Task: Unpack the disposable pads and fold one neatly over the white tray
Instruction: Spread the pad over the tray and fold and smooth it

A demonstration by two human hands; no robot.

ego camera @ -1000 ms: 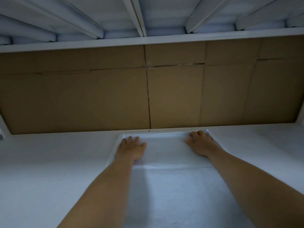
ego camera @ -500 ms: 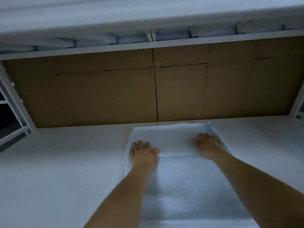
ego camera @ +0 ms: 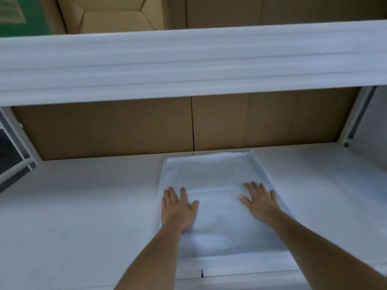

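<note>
A white disposable pad (ego camera: 211,174) lies spread over the white tray (ego camera: 256,162), whose raised rim shows along the far and right sides under the pad. The pad reaches from the cardboard wall down to the shelf's front edge. My left hand (ego camera: 178,208) lies flat on the pad's left side with fingers straight. My right hand (ego camera: 259,200) lies flat on its right side, fingers spread. Both palms press the pad down near a crease running across it. The tray itself is mostly hidden by the pad.
The pad sits on a white padded shelf (ego camera: 83,206). Brown cardboard (ego camera: 125,126) lines the back. An upper shelf edge wrapped in white foam (ego camera: 188,63) overhangs the space. Metal frame posts (ego camera: 18,141) stand at left and right. Cardboard boxes (ego camera: 113,15) sit above.
Both hands slid toward me along the pad, from its far edge to its middle. The camera tilted up and back, so the upper shelf and boxes came into view.
</note>
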